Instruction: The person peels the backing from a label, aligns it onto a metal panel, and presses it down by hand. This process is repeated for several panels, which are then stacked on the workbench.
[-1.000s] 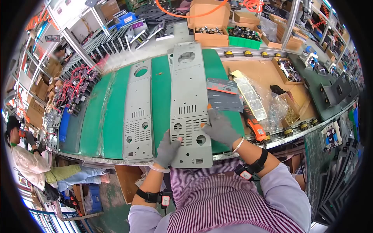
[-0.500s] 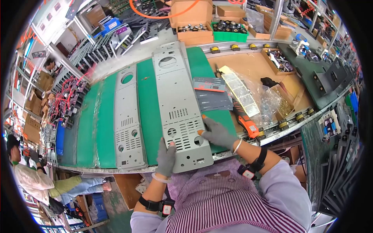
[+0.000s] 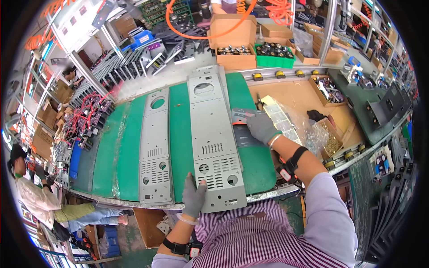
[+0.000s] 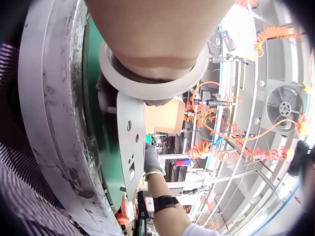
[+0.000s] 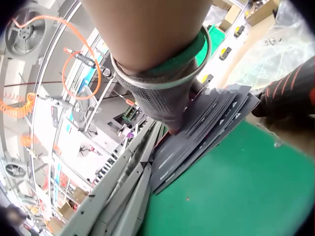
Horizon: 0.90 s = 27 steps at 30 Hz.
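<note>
A long grey perforated metal panel [image 3: 214, 134] lies lengthwise away from me on the green mat, its near end jutting past the table edge. My gloved left hand [image 3: 195, 196] grips its near left side, thumb on top and fingers along the edge. In the left wrist view, the panel's end [image 4: 130, 142] emerges from under that hand. My gloved right hand [image 3: 262, 126] is over a stack of thin dark grey printed sheets [image 3: 246, 137], fingers at the red-marked top one [image 3: 239, 117]. In the right wrist view, a bare fingertip [image 5: 173, 132] meets the stack's edge; the other fingers are hidden.
A second perforated panel [image 3: 155, 147] lies to the left on the green mat [image 3: 127, 152]. Right of the sheets are a parts tray [image 3: 281, 118], plastic bags and a box of small screws [image 3: 330, 138]. An open carton [image 3: 234, 58] and green bin [image 3: 275, 60] stand behind.
My right hand has left the panel's right edge and moved up and right onto the sheet stack, covering part of it. My left hand stays at the panel's near left side.
</note>
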Motion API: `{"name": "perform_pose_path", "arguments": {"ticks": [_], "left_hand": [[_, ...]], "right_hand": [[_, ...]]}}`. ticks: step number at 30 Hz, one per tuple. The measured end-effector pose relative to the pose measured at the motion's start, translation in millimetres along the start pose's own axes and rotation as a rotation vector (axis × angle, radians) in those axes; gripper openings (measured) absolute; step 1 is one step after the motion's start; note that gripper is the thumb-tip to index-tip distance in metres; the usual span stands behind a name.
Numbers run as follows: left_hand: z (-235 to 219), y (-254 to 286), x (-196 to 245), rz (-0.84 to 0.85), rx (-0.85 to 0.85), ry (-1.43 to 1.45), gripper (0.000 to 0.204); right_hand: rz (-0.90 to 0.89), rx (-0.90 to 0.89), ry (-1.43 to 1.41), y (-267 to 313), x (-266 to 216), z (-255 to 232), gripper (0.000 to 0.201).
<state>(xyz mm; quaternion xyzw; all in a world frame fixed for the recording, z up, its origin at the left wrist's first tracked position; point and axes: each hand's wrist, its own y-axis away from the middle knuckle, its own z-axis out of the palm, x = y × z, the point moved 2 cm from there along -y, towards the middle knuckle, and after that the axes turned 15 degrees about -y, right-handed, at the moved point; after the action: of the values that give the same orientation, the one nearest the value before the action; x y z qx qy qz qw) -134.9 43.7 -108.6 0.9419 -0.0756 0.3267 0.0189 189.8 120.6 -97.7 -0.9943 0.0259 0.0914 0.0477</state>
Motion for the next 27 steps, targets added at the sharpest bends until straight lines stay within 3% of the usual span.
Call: {"name": "perform_pose_path", "arguments": {"ticks": [1,2,4,7,9,12,14,17,19,21,24,27], "left_hand": [[-3,2,1,0.034,0.065,-0.129,0.059],[-6,4,6,0.252,0.340,-0.179,0.055],[-19,6,20,0.422,0.335,-0.120,0.049],[-32,16,54,0.580,0.261,-0.086,0.035],[-30,24,76,0.680,0.215,-0.200,0.032],[-32,25,102,0.781,0.163,-0.450,0.027],[-28,28,95,0.766,0.162,-0.498,0.027],[-36,34,90,0.773,0.099,-0.560,0.025],[-39,38,87,0.801,0.052,-0.582,0.024],[-46,43,87,0.815,0.025,-0.466,0.021],[-53,48,87,0.832,0.026,-0.226,0.019],[-41,50,80,0.823,0.029,0.014,0.018]], "right_hand": [[0.029,0.047,-0.007,4,2,-3,0.024],[0.060,0.096,-0.014,7,5,-8,0.024],[0.057,0.222,-0.094,16,7,-24,0.018],[0.089,0.434,-0.672,52,-29,-60,0.028],[0.078,0.229,-1.369,73,-62,-32,0.035],[0.202,-0.022,-1.452,111,-119,-42,0.047],[0.314,-0.109,-1.635,121,-130,-44,0.048],[0.342,-0.180,-1.844,124,-131,-45,0.049],[0.351,-0.228,-1.781,123,-131,-47,0.049],[0.342,-0.273,-1.745,124,-135,-54,0.049],[0.081,-0.225,-1.617,130,-148,-61,0.047],[0.225,-0.468,-2.209,145,-172,-62,0.047]]}}
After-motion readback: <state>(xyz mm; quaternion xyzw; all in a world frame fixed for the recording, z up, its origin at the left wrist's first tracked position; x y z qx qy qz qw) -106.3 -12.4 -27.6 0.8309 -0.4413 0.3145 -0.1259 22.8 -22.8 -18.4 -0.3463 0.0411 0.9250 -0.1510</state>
